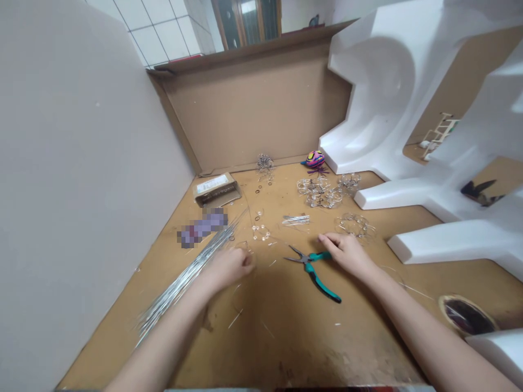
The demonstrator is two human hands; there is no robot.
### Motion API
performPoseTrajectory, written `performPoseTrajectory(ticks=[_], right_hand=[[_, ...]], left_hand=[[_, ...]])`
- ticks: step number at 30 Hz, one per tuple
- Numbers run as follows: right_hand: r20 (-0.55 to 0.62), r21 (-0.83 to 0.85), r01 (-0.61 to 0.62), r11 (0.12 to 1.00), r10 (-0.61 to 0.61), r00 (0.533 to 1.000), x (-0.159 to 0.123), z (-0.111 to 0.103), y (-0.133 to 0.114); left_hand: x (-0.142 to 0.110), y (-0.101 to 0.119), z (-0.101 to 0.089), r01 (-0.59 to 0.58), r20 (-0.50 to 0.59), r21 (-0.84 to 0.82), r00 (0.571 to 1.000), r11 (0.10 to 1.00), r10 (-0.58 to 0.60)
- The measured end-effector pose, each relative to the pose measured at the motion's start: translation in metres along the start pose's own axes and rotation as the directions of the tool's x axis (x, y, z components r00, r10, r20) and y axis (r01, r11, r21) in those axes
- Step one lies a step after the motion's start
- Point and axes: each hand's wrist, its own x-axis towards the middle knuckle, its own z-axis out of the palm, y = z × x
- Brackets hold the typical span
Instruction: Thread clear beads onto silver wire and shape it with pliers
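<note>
My left hand (231, 265) is closed, its fingers curled over the end of a bundle of thin silver wires (186, 277). Whatever it may grip is hidden. My right hand (347, 251) has its fingers drawn together beside a pair of pliers (307, 260) with teal and black handles. The pliers lie with jaws apart; one handle ends at or under that hand, and I cannot tell whether they touch. Between the hands, clear beads (261, 233) form a loose ring. Beyond them rests a small pile of short cut wires (296, 220).
Beaded wire pieces (321, 192) cluster at the back right, near a colourful ball-shaped object (315, 159). A small cardboard box (217, 190) and a blurred purple item (203, 227) stand left. White moulded foam (425, 245) borders the right, a cardboard wall (253, 109) the back.
</note>
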Motion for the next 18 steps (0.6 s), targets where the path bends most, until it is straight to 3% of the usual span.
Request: performPoseTrajectory(ticks=[6,12,13,15,18], right_hand=[[-0.016,0.013,0.011,1.0,-0.011,1.0,0.0,0.002,0.001],[-0.016,0.093,0.003,0.996,-0.001,1.0,0.0,0.001,0.0],[-0.013,0.117,-0.001,0.993,0.003,1.0,0.0,0.0,-0.001],[0.002,0.178,-0.017,0.984,0.017,1.0,0.0,0.0,-0.004],[0.064,0.304,-0.073,0.95,0.057,0.996,-0.002,0.001,-0.009]], left_hand=[[0.011,0.032,0.02,0.079,-0.003,0.097,0.997,0.992,-0.079],[0.002,0.004,-0.001,-0.018,0.046,0.007,0.999,1.0,0.018],[-0.001,-0.002,-0.007,-0.046,0.046,-0.064,0.998,0.997,0.049],[-0.005,-0.009,-0.017,-0.112,0.033,-0.408,0.99,0.906,0.137],[-0.003,-0.008,-0.023,-0.119,0.023,-0.779,0.976,0.616,0.218]])
